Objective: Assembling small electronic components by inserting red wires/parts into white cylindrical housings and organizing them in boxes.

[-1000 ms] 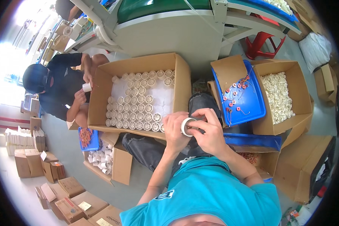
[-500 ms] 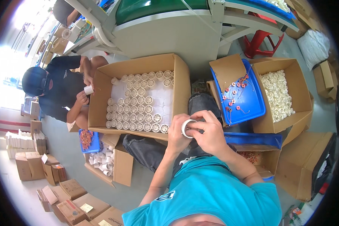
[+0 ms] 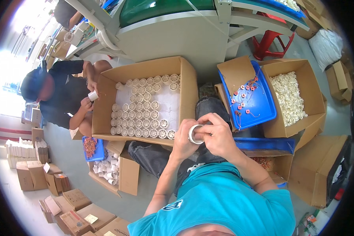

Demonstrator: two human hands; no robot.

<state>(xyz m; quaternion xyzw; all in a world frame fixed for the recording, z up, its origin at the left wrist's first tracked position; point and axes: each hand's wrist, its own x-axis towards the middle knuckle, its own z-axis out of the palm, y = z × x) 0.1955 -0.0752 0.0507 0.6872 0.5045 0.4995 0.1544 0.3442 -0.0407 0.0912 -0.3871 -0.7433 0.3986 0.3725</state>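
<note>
Over my lap, a white plastic cylinder is tilted so that its open end shows. My left hand is closed round its outer side. The fingers of my right hand are closed at the cylinder's opening and partly hide the inside; whether they pinch a small part there I cannot make out. Just beyond my hands stands a large cardboard box, with rows of white round pieces set upright on its pale bottom.
At the right, a blue tray holds small red parts with wires, beside a box of white pieces. A co-worker at the left holds another white cylinder. Beside my left leg are a box of white cylinders and a blue tray.
The right fingers have shifted slightly at the cylinder's opening, and the cylinder has turned a little. The co-worker's head has tipped down toward the cylinder.
</note>
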